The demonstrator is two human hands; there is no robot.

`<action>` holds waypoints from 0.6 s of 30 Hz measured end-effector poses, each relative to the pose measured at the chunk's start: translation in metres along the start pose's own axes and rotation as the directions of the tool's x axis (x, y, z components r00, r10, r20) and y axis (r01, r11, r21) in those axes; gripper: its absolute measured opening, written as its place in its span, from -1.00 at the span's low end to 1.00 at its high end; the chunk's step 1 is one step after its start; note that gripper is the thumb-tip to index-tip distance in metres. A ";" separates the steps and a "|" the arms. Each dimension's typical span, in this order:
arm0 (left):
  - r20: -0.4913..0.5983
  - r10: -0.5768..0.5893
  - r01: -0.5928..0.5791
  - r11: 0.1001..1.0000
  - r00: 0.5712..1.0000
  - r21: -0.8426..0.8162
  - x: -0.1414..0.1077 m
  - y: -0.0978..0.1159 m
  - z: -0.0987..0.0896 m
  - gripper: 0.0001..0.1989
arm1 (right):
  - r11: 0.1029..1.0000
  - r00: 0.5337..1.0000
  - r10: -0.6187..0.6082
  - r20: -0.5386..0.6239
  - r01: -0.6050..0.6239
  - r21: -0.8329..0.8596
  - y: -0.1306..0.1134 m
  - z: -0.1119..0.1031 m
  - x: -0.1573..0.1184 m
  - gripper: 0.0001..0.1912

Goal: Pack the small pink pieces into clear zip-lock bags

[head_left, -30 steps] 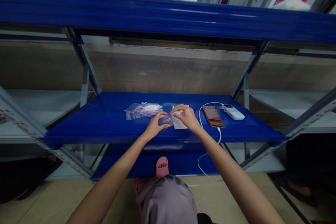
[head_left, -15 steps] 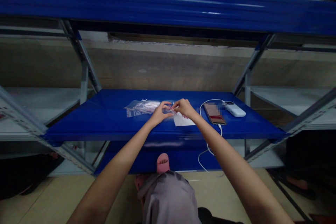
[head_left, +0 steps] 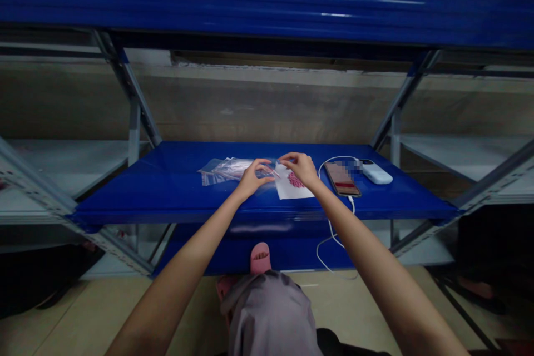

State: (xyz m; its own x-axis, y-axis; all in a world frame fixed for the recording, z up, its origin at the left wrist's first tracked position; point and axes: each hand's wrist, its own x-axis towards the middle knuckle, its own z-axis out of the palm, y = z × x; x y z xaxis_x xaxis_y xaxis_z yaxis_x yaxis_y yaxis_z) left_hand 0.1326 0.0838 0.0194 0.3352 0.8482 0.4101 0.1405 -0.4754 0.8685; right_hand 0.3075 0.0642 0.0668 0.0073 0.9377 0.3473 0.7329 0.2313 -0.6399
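Observation:
My left hand (head_left: 252,180) pinches a small clear plastic bag (head_left: 263,176) above the blue shelf board (head_left: 167,200). To its left lies a stack of clear zip bags (head_left: 225,171). My right hand (head_left: 301,168) hovers with curved fingers at the top edge of a white paper sheet (head_left: 284,190). A small pink cluster (head_left: 296,180) sits on that sheet, too small to identify. The bag's right end is thin and hard to make out.
A phone (head_left: 342,179) and a white power bank (head_left: 376,174) lie on the board, joined by a white cable (head_left: 331,228) that hangs over the front edge. A blue beam (head_left: 267,8) crosses above. Below are a pink slipper (head_left: 261,258) and grey cloth (head_left: 269,311).
My hands have moved apart, with the right hand leaving the small bag and shifting right. The pink cluster on the paper now shows more fully.

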 end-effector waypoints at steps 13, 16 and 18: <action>0.020 -0.045 0.045 0.998 0.999 -0.039 -0.010 -0.006 -0.008 -0.55 | 0.828 0.981 -0.149 0.123 0.191 -0.527 0.059 -0.006 -0.021 -0.76; 0.029 -0.046 0.047 0.998 0.999 -0.036 -0.010 -0.006 -0.009 -0.54 | 0.834 0.979 -0.132 0.157 0.196 -0.516 0.057 -0.001 -0.019 -0.83; 0.028 -0.047 0.048 0.998 0.999 -0.038 -0.011 -0.006 -0.009 -0.55 | 0.829 0.978 -0.119 0.170 0.192 -0.526 0.055 -0.001 -0.021 -0.86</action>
State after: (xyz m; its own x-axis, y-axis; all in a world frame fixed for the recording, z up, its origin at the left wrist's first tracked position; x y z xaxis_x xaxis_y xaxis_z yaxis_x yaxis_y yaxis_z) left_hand 0.1196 0.0798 0.0128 0.3544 0.8625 0.3611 0.1209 -0.4252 0.8970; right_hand 0.3483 0.0573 0.0252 -0.1951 0.9339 0.2995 0.9665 0.2350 -0.1031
